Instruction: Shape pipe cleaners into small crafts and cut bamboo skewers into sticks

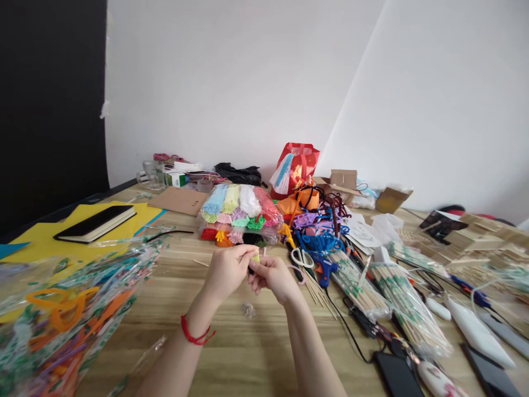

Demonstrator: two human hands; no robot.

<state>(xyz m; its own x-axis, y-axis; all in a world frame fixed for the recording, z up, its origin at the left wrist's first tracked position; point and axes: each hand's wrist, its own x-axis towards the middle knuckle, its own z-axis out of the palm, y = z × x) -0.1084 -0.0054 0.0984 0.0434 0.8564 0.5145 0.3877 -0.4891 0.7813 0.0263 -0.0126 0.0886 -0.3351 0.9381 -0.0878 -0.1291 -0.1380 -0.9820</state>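
Note:
My left hand (226,271) and my right hand (273,277) meet above the middle of the wooden table (239,358). Both are closed in a pinch around a small yellow piece (257,257), mostly covered by the fingers. Something dark shows between the fingertips, too small to name. Below the hands, a little pile of greyish scraps (248,310) lies on the tabletop. Just beyond them sits a clear bag of pipe cleaners (240,212) in several colours. White-handled scissors (302,257) rest to the right of my right hand.
A blue glue gun (326,268) and bagged wooden sticks (407,303) lie on the right, with a phone (397,375) nearer. Plastic-wrapped coloured pieces (78,325) cover the left side, below a black notebook (97,223) on yellow paper. A red bag (298,165) stands behind.

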